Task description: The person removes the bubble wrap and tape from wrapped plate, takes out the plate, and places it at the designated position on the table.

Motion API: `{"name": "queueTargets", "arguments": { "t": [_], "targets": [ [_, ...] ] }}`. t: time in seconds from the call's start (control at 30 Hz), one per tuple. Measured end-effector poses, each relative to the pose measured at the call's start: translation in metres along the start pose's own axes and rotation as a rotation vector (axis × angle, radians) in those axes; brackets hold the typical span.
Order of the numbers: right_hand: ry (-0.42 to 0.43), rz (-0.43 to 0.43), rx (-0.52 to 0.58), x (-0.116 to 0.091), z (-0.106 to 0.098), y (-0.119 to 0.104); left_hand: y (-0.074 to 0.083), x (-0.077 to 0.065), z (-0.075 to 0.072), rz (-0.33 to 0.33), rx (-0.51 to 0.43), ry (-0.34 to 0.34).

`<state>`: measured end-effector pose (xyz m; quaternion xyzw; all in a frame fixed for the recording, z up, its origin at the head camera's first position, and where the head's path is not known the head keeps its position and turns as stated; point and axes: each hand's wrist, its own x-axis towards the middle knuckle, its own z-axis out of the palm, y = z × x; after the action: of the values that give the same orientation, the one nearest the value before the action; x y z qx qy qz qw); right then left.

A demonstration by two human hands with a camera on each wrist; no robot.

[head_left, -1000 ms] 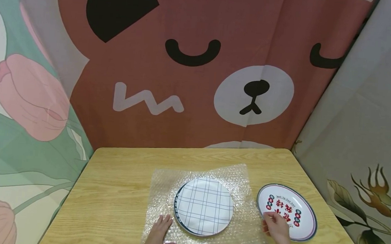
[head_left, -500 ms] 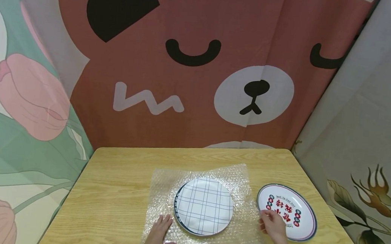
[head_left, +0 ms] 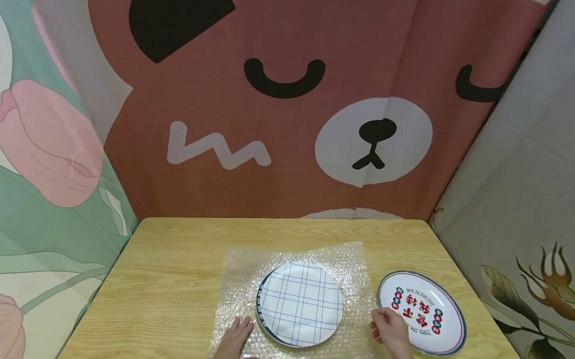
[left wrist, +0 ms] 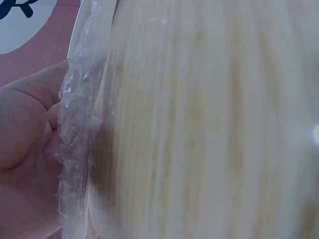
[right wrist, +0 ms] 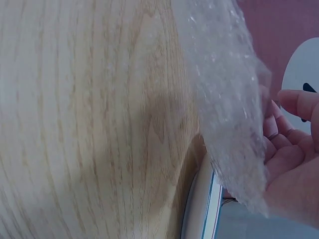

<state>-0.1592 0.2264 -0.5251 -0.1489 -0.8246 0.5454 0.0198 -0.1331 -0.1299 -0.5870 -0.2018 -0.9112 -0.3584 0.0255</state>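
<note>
A white plate with a blue grid pattern (head_left: 301,303) lies on a sheet of bubble wrap (head_left: 238,270). Along its left side a dark, patterned rim (head_left: 260,311) shows from beneath. My left hand (head_left: 233,347) rests on the wrap at lower left, fingers spread, just short of the plate. On the right, my right hand (head_left: 391,330) pinches the wrap's right edge, its fingers curled. The right wrist view shows the raised bubble wrap (right wrist: 224,99) in front of that hand, covering part of the fingertips.
An oval white plate with red lettering (head_left: 444,329) and a blue rim sits right of the wrap, partly behind my right hand. Everything stands on a wooden table (head_left: 160,282). Printed curtains, one with a bear (head_left: 206,196), hang behind the table and at its sides.
My right hand has moved left, away from the lettered plate, drawing the wrap's right edge with it. The left hand and the grid plate have stayed put.
</note>
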Motion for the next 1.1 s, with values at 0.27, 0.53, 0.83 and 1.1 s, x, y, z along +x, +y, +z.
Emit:
{"name": "queueTargets", "arguments": {
  "t": [0.27,0.53,0.83,1.1],
  "targets": [
    [-0.009,0.002,0.04,0.002,0.007,0.001,0.001,0.0,-0.001,-0.002,0.001,-0.011],
    [-0.028,0.007,0.028,0.0,0.014,-0.001,-0.001,0.0,0.0,0.029,0.026,0.017],
    [-0.047,-0.004,-0.008,-0.001,0.021,-0.001,-0.002,0.0,0.002,0.018,0.017,0.007],
    [-0.066,-0.009,0.005,0.0,0.026,-0.001,-0.003,0.0,0.001,-0.002,0.006,-0.012]
  ]
}}
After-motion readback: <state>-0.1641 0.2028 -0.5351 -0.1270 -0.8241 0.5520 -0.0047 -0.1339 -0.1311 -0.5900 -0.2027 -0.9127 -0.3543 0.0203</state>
